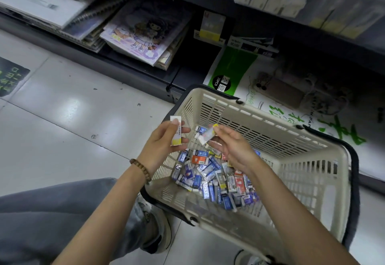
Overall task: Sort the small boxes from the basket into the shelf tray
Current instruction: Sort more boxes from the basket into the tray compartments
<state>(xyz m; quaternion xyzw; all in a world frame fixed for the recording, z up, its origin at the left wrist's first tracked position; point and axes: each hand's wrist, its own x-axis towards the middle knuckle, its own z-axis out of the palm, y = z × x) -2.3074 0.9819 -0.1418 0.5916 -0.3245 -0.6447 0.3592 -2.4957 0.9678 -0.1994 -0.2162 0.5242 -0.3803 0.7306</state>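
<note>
Left hand (pixel 164 139) pinches white-yellow box (pixel 176 131) upright beside basket (pixel 312 173) left rim, likely collecting matches. Right hand (pixel 231 146) grips blurred box (pixel 206 135) above heap (pixel 216 179) on basket floor. Shelf tray not identifiable.

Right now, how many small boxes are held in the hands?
2: a white and yellow box in the left hand, a blurred box in the right hand. More might be hidden.

Basket (pixel 256 106) of matt beige slotted plastic; small boxes (pixel 214 173) in glossy printed wrap; floor (pixel 68 115) of glossy pale tile; bracelet (pixel 141 170) of brown wooden-looking beads.
</note>
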